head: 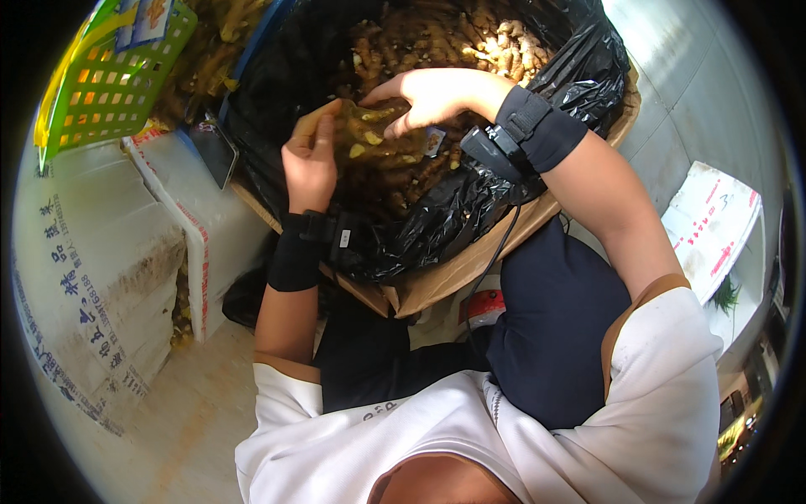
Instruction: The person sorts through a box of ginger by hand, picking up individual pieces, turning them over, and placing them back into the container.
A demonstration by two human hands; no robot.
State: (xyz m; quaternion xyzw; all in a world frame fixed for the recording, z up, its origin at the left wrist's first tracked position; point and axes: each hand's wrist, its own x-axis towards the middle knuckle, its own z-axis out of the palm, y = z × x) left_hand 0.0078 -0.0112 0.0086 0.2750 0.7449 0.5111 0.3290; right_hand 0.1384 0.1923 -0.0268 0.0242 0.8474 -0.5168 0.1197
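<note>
Before me stands a cardboard box (441, 293) lined with a black plastic bag (434, 233), holding a heap of ginger roots (434, 41). My left hand (313, 151) pinches the left end of a yellowish mesh bag (378, 142) with ginger in it, thumb against fingers. Over the bag's right side reaches my right hand (428, 97), its thumb and fingers spread apart, fingertips at or just above the mesh; whether they touch it is unclear. A small printed tag (434, 141) lies at the bag's right end. Both wrists wear black bands with devices strapped on.
A green plastic basket (113, 82) stands upper left, beside more ginger (201, 57). White foam boxes (94, 264) and a phone-like dark slab (217, 151) are at the left. Another white foam box (715, 220) sits on the right. A cable (497, 261) hangs over the carton's edge.
</note>
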